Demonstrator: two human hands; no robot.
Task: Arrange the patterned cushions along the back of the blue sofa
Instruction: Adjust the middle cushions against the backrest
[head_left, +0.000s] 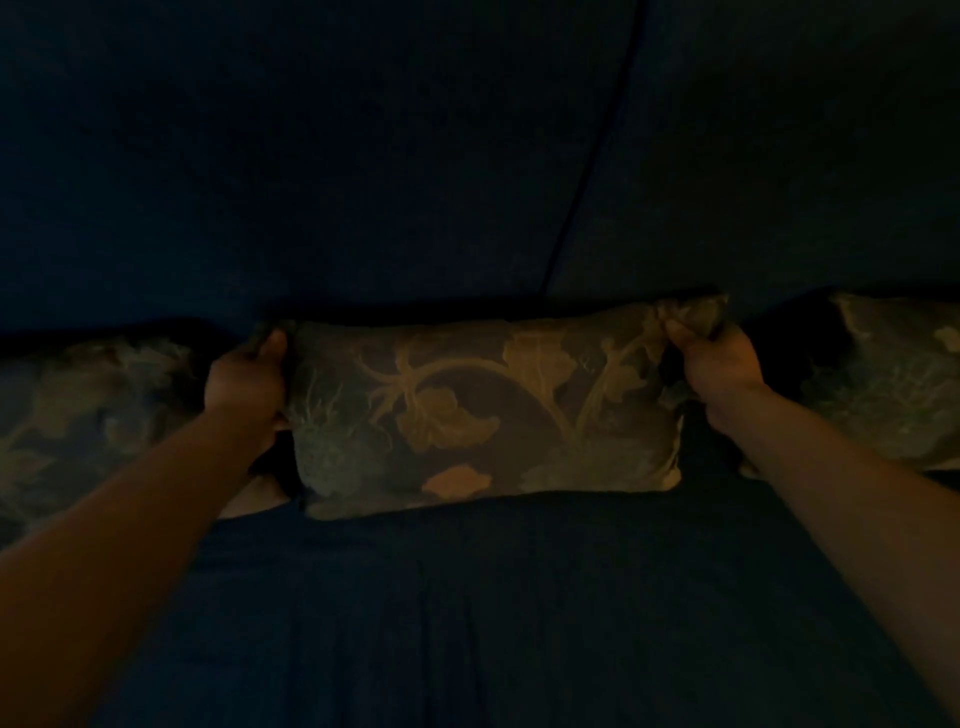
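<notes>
Both hands (244, 384) (gripping) middle cushion (483, 410)

I see a dim scene — my left hand (248, 383) and right hand (714, 358) grip the top corners of the middle cushion (483, 410), standing against the sofa (363, 182) back, between the left cushion (88, 410) and the right cushion (883, 384).

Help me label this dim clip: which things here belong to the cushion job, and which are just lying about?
Part of the job:
- middle cushion, gripped at both ends by the left hand and the right hand
- left cushion
- right cushion
- blue sofa

Just lying about:
- nothing visible
</notes>
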